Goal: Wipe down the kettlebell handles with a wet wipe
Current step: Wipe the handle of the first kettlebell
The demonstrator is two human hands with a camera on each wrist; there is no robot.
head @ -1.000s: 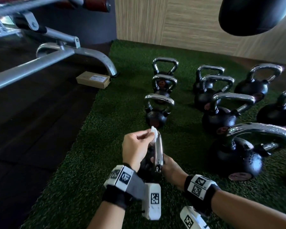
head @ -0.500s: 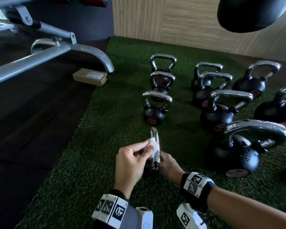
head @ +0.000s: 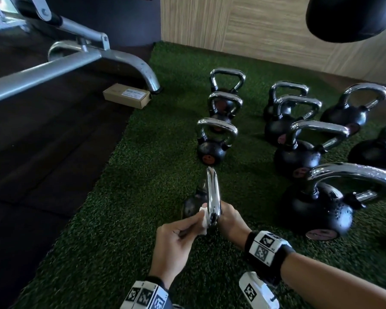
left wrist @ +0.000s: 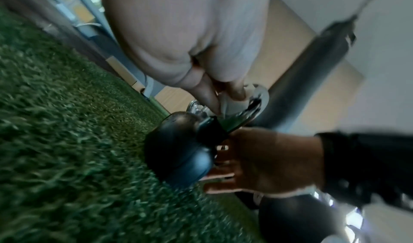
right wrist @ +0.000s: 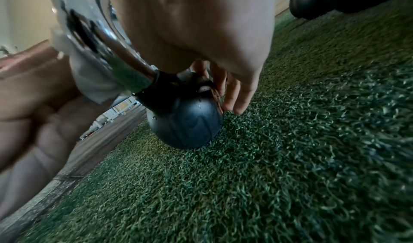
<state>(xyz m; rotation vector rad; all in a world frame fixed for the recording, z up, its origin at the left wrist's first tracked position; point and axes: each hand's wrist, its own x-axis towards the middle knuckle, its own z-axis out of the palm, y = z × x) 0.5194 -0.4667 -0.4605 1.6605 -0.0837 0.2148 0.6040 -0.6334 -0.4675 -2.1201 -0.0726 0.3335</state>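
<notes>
— What's the biggest thing in front of me?
— The green turf mat (head: 143, 186), with a grey bench frame (head: 80, 56) on the dark floor to its left and a black punching bag (head: 348, 16) hanging at upper right. A closed cardboard box (head: 127, 95) lies by the frame's foot; I cannot tell what is inside it.
— And the weights?
— Rows of black kettlebells (head: 303, 157) with chrome handles stand on the mat, the largest (head: 316, 210) to my right. The small kettlebell (right wrist: 185, 121) I'm working on sits nearest, tilted.
— My hands?
— My right hand (head: 230, 219) steadies its black ball, fingers (right wrist: 232, 96) fairly straight against it. My left hand (head: 176, 244) pinches the white wipe (head: 202, 216) against the low end of its handle (head: 213, 192)
</notes>
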